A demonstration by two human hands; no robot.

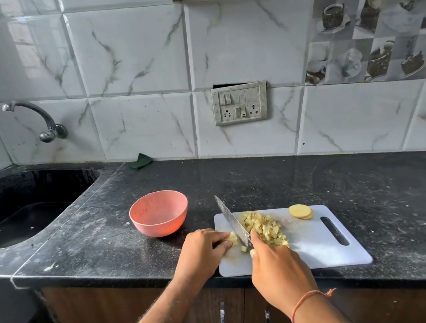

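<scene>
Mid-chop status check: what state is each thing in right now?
Knife: gripped by right hand, blade over cutting board.
Uncut piece: held by left hand.
Diced pile: heaped on the board.
Round slices: two, overlapping, uncut.
Pink bowl: upright, empty.
Tap: no water running.

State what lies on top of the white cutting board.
Diced pieces, two round slices, the knife. The right hand hides its handle; the left hand half covers an uncut piece.

left hand (pixel 203 244): curled, palm down | right hand (pixel 277 263): closed grip
</scene>
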